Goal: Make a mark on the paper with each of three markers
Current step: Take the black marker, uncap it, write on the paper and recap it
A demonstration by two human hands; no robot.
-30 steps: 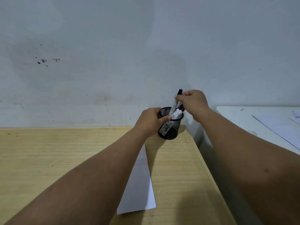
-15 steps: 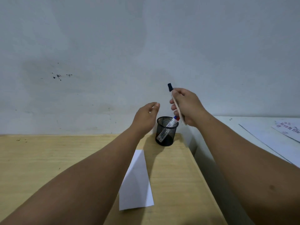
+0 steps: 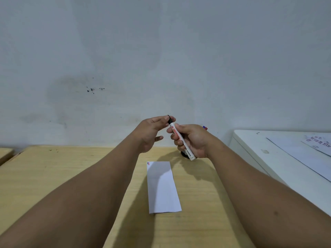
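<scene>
My right hand (image 3: 192, 140) grips a white marker (image 3: 179, 136) with red lettering, held slanted above the far end of the table. The fingertips of my left hand (image 3: 152, 131) pinch its black cap (image 3: 169, 119) at the upper end. Below lies a narrow strip of white paper (image 3: 162, 187) on the wooden table (image 3: 53, 176), with small red and blue marks (image 3: 148, 163) at its far left corner. The black mesh pen cup (image 3: 183, 153) is almost hidden behind my right hand. Above my wrist pokes the red-and-blue end of another marker (image 3: 205, 127).
A white cabinet (image 3: 254, 149) stands to the right of the table, with printed sheets (image 3: 304, 154) on top. A grey wall rises right behind the table. A gap separates the table's right edge from the cabinet.
My right hand has lifted the black-capped marker out of the cup and drawn it nearer. My left hand let go of the cup and took hold of the cap. The view has tilted down.
</scene>
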